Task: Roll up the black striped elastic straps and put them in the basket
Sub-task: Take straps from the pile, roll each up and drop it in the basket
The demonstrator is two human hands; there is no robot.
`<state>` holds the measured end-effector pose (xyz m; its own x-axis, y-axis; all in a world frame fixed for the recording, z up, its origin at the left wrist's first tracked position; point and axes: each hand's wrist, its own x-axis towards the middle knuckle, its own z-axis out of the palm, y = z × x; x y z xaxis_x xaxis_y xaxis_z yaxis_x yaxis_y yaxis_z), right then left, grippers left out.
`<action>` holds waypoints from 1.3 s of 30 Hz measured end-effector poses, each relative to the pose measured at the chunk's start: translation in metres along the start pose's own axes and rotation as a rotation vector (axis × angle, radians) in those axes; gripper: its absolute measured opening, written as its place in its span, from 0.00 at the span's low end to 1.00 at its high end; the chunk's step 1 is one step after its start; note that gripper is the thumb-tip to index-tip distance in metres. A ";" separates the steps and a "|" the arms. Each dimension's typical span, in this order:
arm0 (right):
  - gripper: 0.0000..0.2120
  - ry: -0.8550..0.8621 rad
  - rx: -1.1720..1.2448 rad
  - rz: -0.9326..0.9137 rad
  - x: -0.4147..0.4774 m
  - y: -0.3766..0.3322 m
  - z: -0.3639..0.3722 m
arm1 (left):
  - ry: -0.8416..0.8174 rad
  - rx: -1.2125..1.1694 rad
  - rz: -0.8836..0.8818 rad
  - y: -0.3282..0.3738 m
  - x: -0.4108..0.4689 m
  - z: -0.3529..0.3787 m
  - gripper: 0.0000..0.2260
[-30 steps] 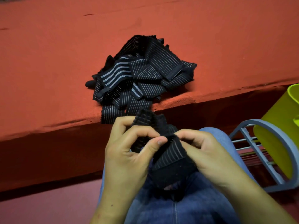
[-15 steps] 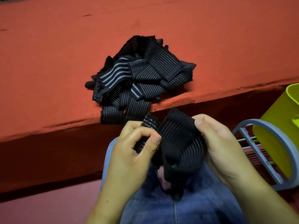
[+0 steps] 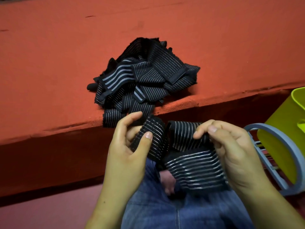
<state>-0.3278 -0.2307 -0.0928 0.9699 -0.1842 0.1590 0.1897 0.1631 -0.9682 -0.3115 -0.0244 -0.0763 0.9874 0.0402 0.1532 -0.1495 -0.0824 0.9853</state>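
Both hands grip one striped strap (image 3: 186, 151) at lower centre, over a denim lap – left hand (image 3: 127, 146) pinching one end, right hand (image 3: 231, 149) the other. Strap pile (image 3: 145, 80) sits mid-frame on the red ledge (image 3: 49, 63); basket (image 3: 280, 146) far right.

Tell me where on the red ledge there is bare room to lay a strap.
The red ledge lies bare left of the strap pile, behind it and right of it. Crowded: the front edge at the pile, where left hand and right hand hold a strap.
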 end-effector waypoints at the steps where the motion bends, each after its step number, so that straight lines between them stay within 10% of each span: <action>1: 0.28 -0.003 0.005 -0.017 0.000 -0.001 0.001 | -0.004 -0.004 -0.007 0.000 0.000 0.000 0.19; 12: 0.17 0.028 0.147 -0.078 0.007 -0.013 0.013 | -0.032 -0.025 -0.023 0.003 -0.001 -0.001 0.15; 39: 0.36 -0.169 0.080 -0.066 -0.002 -0.005 0.022 | -0.265 -0.310 -0.246 0.012 -0.004 0.010 0.16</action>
<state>-0.3271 -0.2094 -0.0839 0.9656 -0.0332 0.2577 0.2582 0.2337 -0.9374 -0.3167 -0.0357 -0.0663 0.9687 -0.2376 -0.0722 0.1215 0.2000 0.9722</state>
